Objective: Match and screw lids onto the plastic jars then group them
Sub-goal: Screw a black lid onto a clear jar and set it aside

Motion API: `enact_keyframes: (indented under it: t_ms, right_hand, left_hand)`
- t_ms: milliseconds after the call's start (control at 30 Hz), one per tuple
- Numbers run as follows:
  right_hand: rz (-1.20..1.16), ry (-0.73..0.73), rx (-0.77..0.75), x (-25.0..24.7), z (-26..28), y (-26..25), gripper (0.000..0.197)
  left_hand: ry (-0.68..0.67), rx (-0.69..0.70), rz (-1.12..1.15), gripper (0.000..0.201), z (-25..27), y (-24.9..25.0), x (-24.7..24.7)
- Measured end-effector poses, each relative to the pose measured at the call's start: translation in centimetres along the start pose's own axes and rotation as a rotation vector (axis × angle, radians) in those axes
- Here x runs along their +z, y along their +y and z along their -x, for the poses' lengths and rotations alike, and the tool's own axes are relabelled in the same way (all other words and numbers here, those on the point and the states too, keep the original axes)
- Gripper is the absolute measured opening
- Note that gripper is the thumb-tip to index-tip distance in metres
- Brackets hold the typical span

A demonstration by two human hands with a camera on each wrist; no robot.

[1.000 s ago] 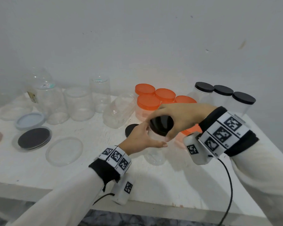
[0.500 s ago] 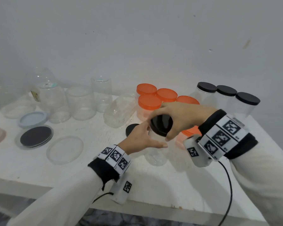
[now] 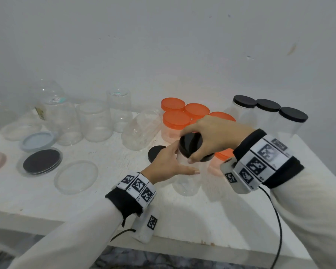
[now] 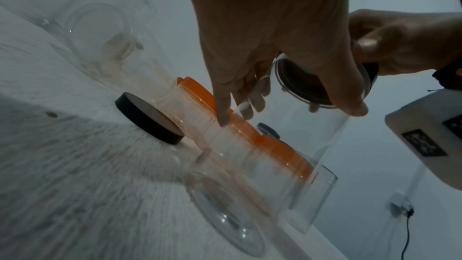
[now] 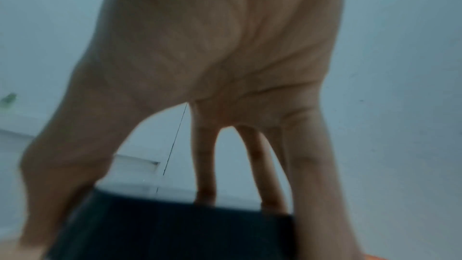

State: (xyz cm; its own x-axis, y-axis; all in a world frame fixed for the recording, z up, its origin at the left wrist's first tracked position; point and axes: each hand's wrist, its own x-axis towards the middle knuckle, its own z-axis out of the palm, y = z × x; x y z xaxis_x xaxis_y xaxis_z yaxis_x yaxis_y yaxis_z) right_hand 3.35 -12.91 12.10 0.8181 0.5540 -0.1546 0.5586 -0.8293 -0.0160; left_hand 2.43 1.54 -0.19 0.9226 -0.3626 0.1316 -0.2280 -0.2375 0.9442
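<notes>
A clear plastic jar (image 3: 186,183) stands tilted on the white table (image 3: 202,220), its mouth leaning toward me. My left hand (image 3: 170,162) grips its upper body, fingers wrapped round the far side (image 4: 250,104). My right hand (image 3: 208,139) holds a black lid (image 3: 190,145) on the jar's mouth, thumb and fingers curled round the rim. In the right wrist view the black lid (image 5: 172,226) sits under the spread fingers (image 5: 205,165). A second black lid (image 3: 156,153) lies loose on the table just left of the jar, also in the left wrist view (image 4: 147,118).
Orange-lidded jars (image 3: 176,121) cluster behind my hands and three black-lidded jars (image 3: 268,113) stand at the back right. Open clear jars (image 3: 94,121) line the back left, one lying on its side (image 3: 140,131). Flat lids, grey (image 3: 37,141), black (image 3: 41,162) and clear (image 3: 76,176), lie at the left.
My right hand has turned a little round the black lid on the jar. The left hand keeps the same grip. The camera view has shifted slightly.
</notes>
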Motion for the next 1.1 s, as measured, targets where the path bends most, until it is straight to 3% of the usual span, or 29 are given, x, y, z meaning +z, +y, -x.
enact_keyframes:
  t_ms: [133,233,300,533,800,1100]
  right_hand:
    - [0.106,0.044,0.102,0.4,-0.3,-0.7,0.071]
    - [0.068,-0.176,0.103,-0.5,0.0,-0.4,0.083]
    - [0.004,-0.229,0.042,-0.8,0.1,-0.2,0.085]
    - [-0.044,-0.021,0.007,-0.2,0.0,0.1,0.071]
    - [-0.095,-0.068,0.071,0.5,1.3,1.2,0.075]
    - [-0.213,-0.087,0.217,1.8,8.4,6.0,0.083]
  left_hand:
    - [-0.002,-0.003,0.028,0.075,0.0,-0.2,0.2]
    - [-0.025,0.008,0.014,0.073,0.0,0.0,-0.2]
    - [-0.046,0.007,0.011,0.070,0.1,0.2,-0.3]
    - [-0.015,0.011,0.049,0.068,0.3,0.1,0.3]
    - [0.026,-0.028,0.160,0.076,0.5,-0.1,2.3]
    - [-0.196,0.012,0.230,0.060,-1.4,1.1,7.1]
